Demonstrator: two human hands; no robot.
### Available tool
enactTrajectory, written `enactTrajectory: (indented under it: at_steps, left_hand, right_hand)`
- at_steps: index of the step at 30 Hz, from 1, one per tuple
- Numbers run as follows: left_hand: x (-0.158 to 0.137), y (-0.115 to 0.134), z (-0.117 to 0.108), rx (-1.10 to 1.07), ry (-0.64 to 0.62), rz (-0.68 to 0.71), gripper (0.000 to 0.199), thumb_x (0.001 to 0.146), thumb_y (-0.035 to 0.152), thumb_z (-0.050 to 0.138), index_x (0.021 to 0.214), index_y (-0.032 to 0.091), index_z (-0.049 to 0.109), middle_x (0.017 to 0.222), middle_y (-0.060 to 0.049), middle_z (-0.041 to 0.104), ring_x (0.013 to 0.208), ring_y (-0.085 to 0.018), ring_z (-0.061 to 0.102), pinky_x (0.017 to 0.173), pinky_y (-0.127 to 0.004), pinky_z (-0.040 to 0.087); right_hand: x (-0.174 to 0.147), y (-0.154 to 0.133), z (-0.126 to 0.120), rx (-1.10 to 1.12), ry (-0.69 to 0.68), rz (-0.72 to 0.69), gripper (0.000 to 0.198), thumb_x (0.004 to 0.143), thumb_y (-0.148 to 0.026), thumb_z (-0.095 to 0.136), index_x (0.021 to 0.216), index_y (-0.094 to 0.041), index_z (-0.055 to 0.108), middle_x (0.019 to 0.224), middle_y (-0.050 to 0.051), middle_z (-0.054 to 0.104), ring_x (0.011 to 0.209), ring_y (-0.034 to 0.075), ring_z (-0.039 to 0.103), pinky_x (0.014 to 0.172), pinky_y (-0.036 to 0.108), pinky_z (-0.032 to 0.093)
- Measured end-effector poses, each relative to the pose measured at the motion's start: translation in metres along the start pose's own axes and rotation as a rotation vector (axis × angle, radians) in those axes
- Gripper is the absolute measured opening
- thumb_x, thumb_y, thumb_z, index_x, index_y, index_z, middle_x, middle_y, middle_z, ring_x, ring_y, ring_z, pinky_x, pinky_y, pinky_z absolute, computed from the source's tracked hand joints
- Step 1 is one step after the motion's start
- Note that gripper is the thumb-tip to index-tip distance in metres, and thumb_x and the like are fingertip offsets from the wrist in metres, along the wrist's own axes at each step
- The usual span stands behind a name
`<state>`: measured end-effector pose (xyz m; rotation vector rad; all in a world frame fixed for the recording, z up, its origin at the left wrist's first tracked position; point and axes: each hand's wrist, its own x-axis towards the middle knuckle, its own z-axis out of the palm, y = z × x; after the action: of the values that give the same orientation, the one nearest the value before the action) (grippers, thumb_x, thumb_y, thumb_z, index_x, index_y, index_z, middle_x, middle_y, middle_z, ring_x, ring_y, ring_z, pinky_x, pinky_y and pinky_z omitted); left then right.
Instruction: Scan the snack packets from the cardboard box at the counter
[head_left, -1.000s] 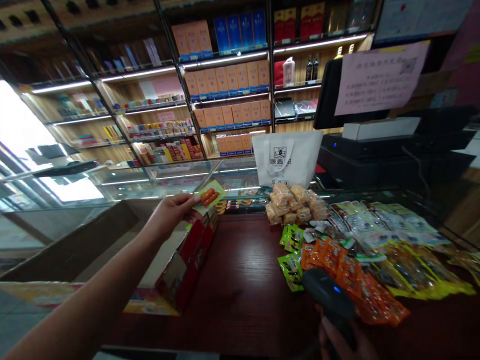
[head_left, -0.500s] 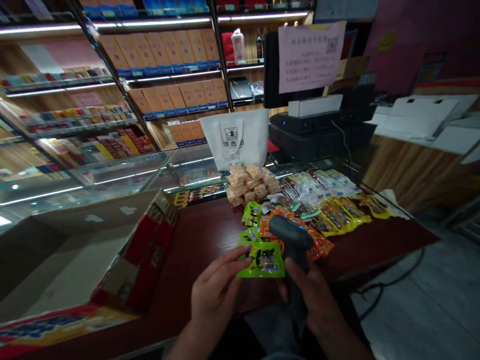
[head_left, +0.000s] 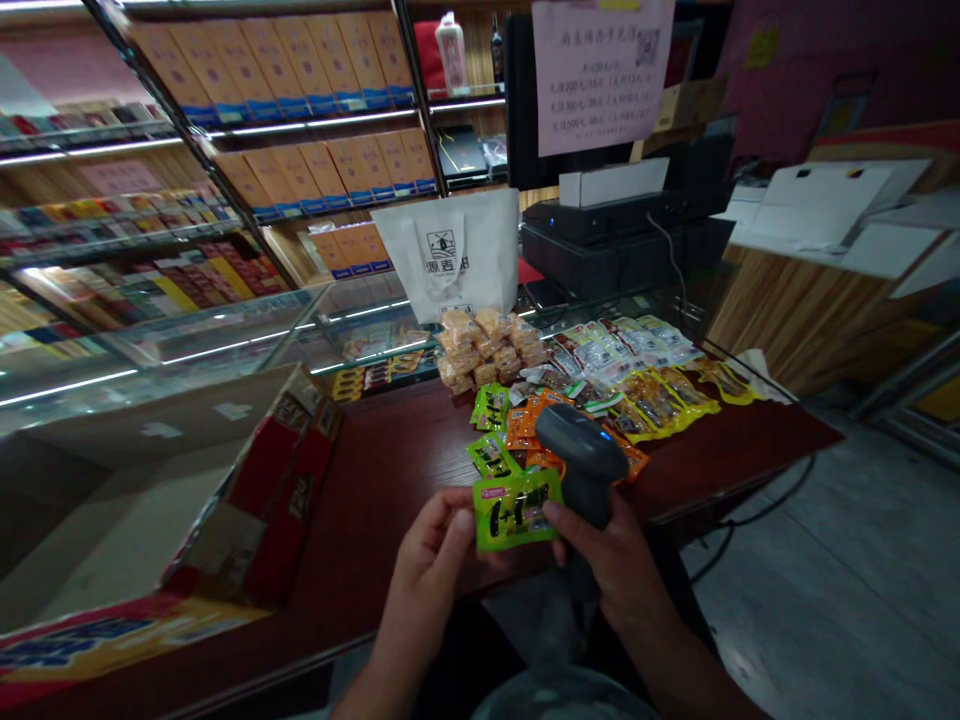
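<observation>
Between thumb and fingers my left hand [head_left: 435, 555] pinches the left edge of a green snack packet [head_left: 517, 515], its printed side toward me. My right hand [head_left: 611, 550] is wrapped round the handle of a dark barcode scanner [head_left: 581, 450], and its thumb touches the packet's right edge. Just beyond lie two more green snack packets [head_left: 491, 408] and orange packets [head_left: 525, 420], partly hidden behind the scanner head. Yellow packets [head_left: 660, 400] and silvery packets [head_left: 592, 350] spread out to the right.
An open cardboard box [head_left: 247, 480] stands at the left of the dark red counter [head_left: 390, 450]. Wrapped beige snacks [head_left: 487, 345] are piled before a white paper bag [head_left: 454, 250]. Behind are a monitor [head_left: 521, 110] and shelves of orange boxes [head_left: 337, 60]. A cable [head_left: 720, 550] hangs at right.
The green packet has been turned so its large lettering faces me. My left fingers have shifted to its edge, and my right thumb now touches it. The view has tipped slightly downward.
</observation>
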<state>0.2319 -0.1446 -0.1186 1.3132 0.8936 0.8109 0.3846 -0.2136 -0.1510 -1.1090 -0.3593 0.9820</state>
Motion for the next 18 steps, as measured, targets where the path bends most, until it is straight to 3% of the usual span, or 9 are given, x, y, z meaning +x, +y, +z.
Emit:
enactTrajectory:
  at_steps: [3, 7, 12, 15, 18]
  left_hand:
    - [0.002, 0.004, -0.003, 0.057, -0.036, -0.056, 0.035, 0.072, 0.048, 0.078, 0.086, 0.018, 0.068, 0.082, -0.006, 0.076, 0.062, -0.018, 0.071, 0.056, -0.027, 0.058]
    - [0.016, 0.004, -0.012, 0.007, 0.130, -0.022, 0.032, 0.066, 0.042, 0.083, 0.076, 0.016, 0.069, 0.071, -0.003, 0.074, 0.049, -0.014, 0.066, 0.050, -0.023, 0.056]
    - [0.037, 0.005, -0.029, -0.099, 0.356, 0.092, 0.036, 0.062, 0.037, 0.087, 0.084, 0.014, 0.071, 0.081, -0.004, 0.076, 0.058, -0.016, 0.071, 0.058, -0.023, 0.059]
    - [0.043, 0.007, -0.034, -0.094, 0.407, 0.123, 0.038, 0.062, 0.037, 0.087, 0.088, 0.013, 0.072, 0.089, -0.007, 0.077, 0.067, -0.019, 0.075, 0.064, -0.026, 0.061]
    - [0.046, 0.007, -0.035, -0.076, 0.419, 0.145, 0.039, 0.065, 0.039, 0.085, 0.090, 0.013, 0.072, 0.090, -0.006, 0.076, 0.072, -0.021, 0.076, 0.067, -0.028, 0.062]
  right_hand:
    - [-0.001, -0.002, 0.001, -0.053, -0.003, -0.042, 0.041, 0.065, -0.044, 0.087, 0.083, -0.019, 0.059, 0.049, -0.006, 0.063, 0.038, 0.010, 0.050, 0.041, 0.021, 0.040]
    - [0.001, -0.007, -0.001, -0.078, -0.045, -0.096, 0.038, 0.071, -0.047, 0.083, 0.085, -0.018, 0.062, 0.045, -0.007, 0.058, 0.040, 0.010, 0.049, 0.045, 0.022, 0.041]
    - [0.002, -0.005, -0.011, -0.121, -0.120, -0.099, 0.038, 0.080, -0.055, 0.073, 0.082, -0.018, 0.063, 0.052, -0.004, 0.061, 0.042, 0.010, 0.050, 0.045, 0.022, 0.040]
    - [-0.002, -0.002, -0.014, -0.176, -0.189, -0.100, 0.041, 0.083, -0.059, 0.068, 0.080, -0.018, 0.063, 0.056, -0.002, 0.063, 0.042, 0.010, 0.050, 0.044, 0.023, 0.040]
    - [-0.009, -0.002, -0.013, -0.273, -0.283, -0.080, 0.044, 0.085, -0.061, 0.064, 0.074, -0.018, 0.061, 0.047, -0.004, 0.056, 0.041, 0.011, 0.049, 0.045, 0.023, 0.039]
